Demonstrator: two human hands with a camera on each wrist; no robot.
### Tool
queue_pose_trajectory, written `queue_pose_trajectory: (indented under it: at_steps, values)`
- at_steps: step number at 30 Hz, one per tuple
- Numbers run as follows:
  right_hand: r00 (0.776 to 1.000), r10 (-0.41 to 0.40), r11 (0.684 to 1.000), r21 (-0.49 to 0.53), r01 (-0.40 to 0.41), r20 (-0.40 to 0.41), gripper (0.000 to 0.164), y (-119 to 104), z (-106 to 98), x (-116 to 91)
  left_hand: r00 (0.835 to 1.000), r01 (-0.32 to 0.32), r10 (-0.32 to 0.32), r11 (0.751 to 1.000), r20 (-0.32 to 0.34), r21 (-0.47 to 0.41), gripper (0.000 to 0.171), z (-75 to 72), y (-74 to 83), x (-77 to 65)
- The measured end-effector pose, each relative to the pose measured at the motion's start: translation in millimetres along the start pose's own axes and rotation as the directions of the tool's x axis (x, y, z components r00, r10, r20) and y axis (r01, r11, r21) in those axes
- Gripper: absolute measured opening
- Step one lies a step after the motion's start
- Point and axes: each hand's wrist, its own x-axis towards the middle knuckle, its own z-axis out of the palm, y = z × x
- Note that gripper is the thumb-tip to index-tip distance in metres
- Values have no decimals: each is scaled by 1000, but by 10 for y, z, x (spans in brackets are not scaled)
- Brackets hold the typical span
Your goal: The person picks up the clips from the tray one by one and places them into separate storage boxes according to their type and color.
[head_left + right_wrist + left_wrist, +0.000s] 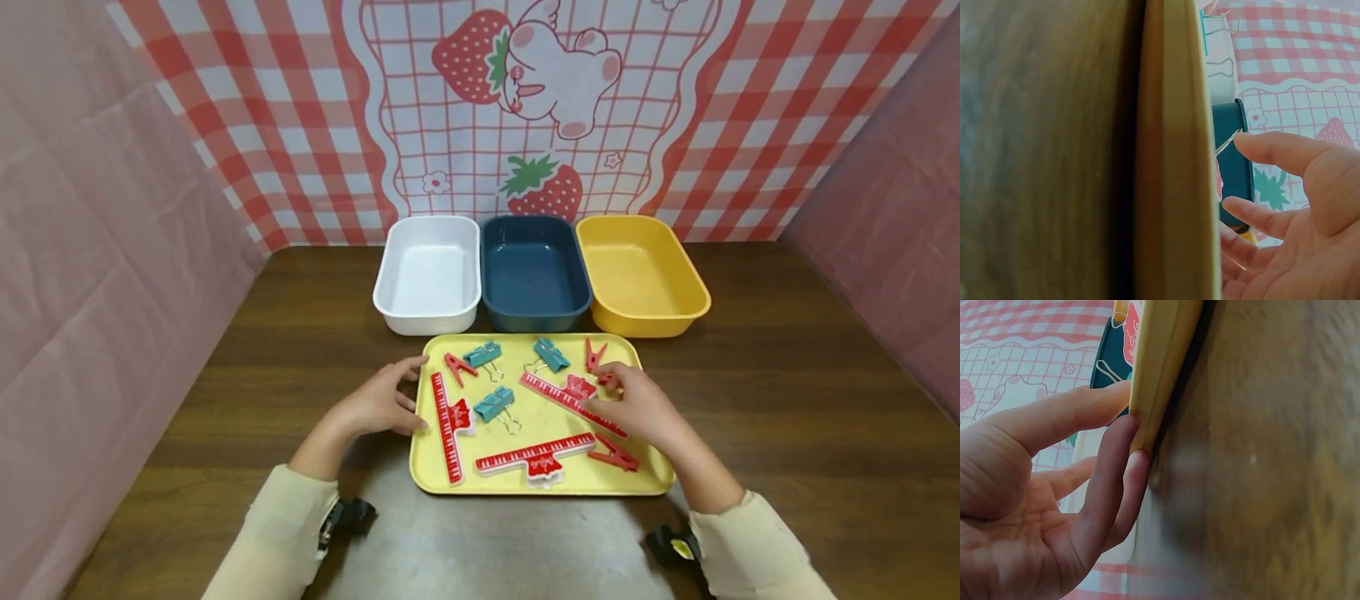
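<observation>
A yellow tray (540, 419) holds red-and-white clips with piano-key bars, teal binder clips and red clothespins. At the tray's left rim is my left hand (375, 404), its thumb and fingertips touching the edge in the left wrist view. Nearest to it lies a piano-key clip (447, 433). Over the tray's right side hovers my right hand (641, 408), thumb and fingers apart. Its fingertips overlap a red clothespin (609, 382) and its thumb a second piano-key clip (555, 393). The right wrist view shows nothing between its thumb and forefinger.
Behind the tray stand a white bin (426, 323), a dark blue bin (536, 319) and a yellow bin (652, 325), side by side. Checked cloth (300, 125) hangs at the back, with pink cloth (120, 250) on both sides of the wooden table (300, 333).
</observation>
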Motion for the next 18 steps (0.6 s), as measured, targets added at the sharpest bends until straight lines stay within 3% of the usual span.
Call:
queue_pose_trajectory:
  at_steps: [8, 18]
  values:
    - [999, -11, 998, 59, 8, 37, 42, 40, 29, 59, 1000, 30, -30, 999, 8, 12, 91, 4, -10, 28]
    - [998, -9, 996, 84, 4, 54, 21, 80, 47, 98, 1000, -14, 14, 1000, 20, -9, 89, 1, -42, 28]
